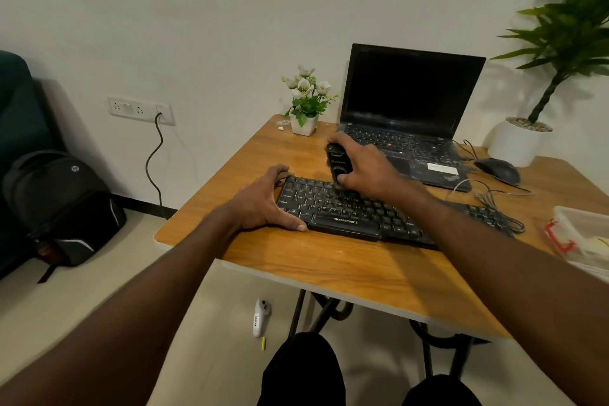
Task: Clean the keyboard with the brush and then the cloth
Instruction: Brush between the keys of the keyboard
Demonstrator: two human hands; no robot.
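Fingers (280, 175) of the left hand (263, 199) curled over the far left corner of the keyboard (349, 211), thumb laid along its near edge, gripping that end. Fingers (344, 179) of the right hand (365, 168) clenched round the black brush (336, 160), held upright, bristle end down on the keys in the upper middle rows.

Beneath both sets of fingers, wooden table (329, 260), keyboard lying slantwise across it, reaching from the left fingers away to the right, under the right forearm. Well left of the left fingers, down on the floor by the wall, dark backpack (62, 204). Just beyond the right fingers, open laptop (405, 115), screen dark. Far right of them and behind, tall green plant in a white pot (517, 142). Right and nearer, at the table's edge, clear plastic box (583, 234) with a red latch. Beyond the fingers, left of the laptop, small white pot of white flowers (304, 99). Right of the laptop, black mouse (499, 169), its cable trailing toward the keyboard's right end. Below the left fingers, on the floor under the table edge, small white device (260, 316). Cloth: cannot tell where.
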